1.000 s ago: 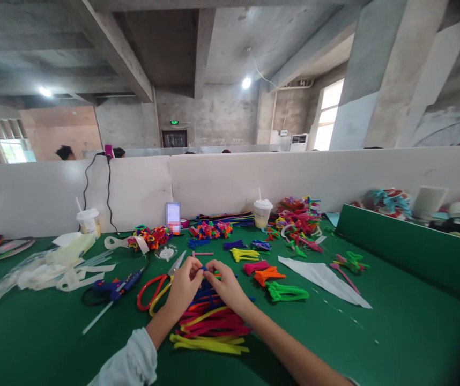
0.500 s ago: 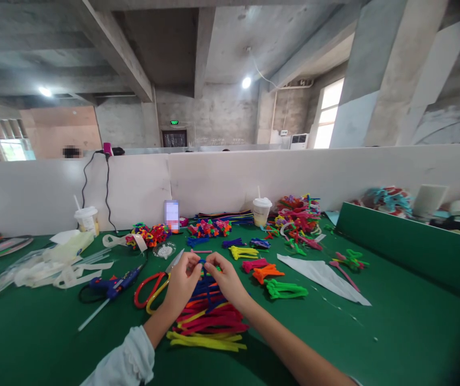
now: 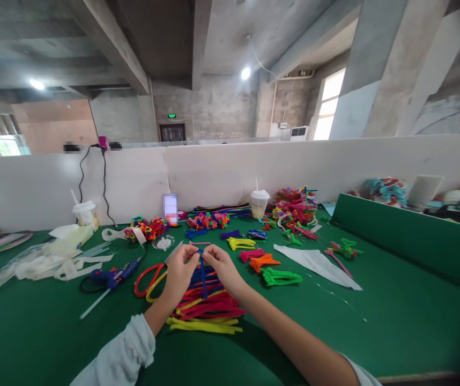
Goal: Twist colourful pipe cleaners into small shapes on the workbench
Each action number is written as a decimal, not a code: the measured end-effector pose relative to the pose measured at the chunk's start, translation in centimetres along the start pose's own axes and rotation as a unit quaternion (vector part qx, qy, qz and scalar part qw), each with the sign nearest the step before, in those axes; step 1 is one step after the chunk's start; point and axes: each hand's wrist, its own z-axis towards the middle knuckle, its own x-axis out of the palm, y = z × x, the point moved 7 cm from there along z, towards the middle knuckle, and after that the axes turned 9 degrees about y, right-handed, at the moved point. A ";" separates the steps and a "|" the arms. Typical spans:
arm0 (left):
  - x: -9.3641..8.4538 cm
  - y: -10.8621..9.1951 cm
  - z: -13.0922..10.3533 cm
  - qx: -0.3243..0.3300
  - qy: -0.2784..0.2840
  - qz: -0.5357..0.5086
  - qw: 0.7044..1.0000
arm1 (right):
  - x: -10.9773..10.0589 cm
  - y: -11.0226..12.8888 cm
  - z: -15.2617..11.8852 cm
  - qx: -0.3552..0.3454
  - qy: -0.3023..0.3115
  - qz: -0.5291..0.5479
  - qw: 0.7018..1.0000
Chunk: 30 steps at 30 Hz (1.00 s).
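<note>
Between my fingertips is a blue pipe cleaner [image 3: 203,279], bent at the top, its lower part hanging down. My left hand [image 3: 182,268] pinches it from the left, and my right hand [image 3: 222,268] pinches it from the right, the two almost touching. Below them lies a pile of cut pipe cleaners in pink [image 3: 217,306], yellow [image 3: 206,325], blue and orange. Scissors with red and yellow handles [image 3: 145,280] lie beside my left hand, partly hidden by it. Right of my right hand are small bent bundles in green [image 3: 280,276], orange [image 3: 264,261], pink [image 3: 251,254] and yellow [image 3: 241,243].
A blue glue gun [image 3: 113,277] and clear plastic strips [image 3: 65,262] lie at left. Lidded cups [image 3: 259,203], a propped phone [image 3: 170,209] and colourful pipe-cleaner heaps [image 3: 294,206] stand along the white partition [image 3: 214,171]. A white sheet piece [image 3: 318,267] lies right, before a green divider [image 3: 399,241].
The blue pipe cleaner's lower ends, spread apart before, now hang close together as one line. Both hands still pinch its top. The whole view has shifted slightly.
</note>
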 end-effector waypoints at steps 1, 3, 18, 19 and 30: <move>0.0 -0.1 0.0 0.000 0.002 0.001 1.000 | 0.0 0.0 0.0 0.000 -0.002 0.002 1.000; 0.0 -0.3 -0.1 0.001 0.004 0.003 1.000 | 0.0 0.1 -0.1 0.000 -0.001 0.007 1.000; -0.1 0.1 -0.3 -0.044 0.010 -0.015 0.999 | 0.5 -0.6 -0.1 0.004 0.001 0.045 0.999; -0.1 0.0 -0.4 -0.048 0.012 -0.013 0.999 | 0.5 -0.6 -0.2 0.006 0.001 0.043 0.999; 0.0 -0.7 -0.1 -0.063 0.103 0.058 0.991 | 0.9 -0.5 -0.1 0.015 0.034 0.021 0.999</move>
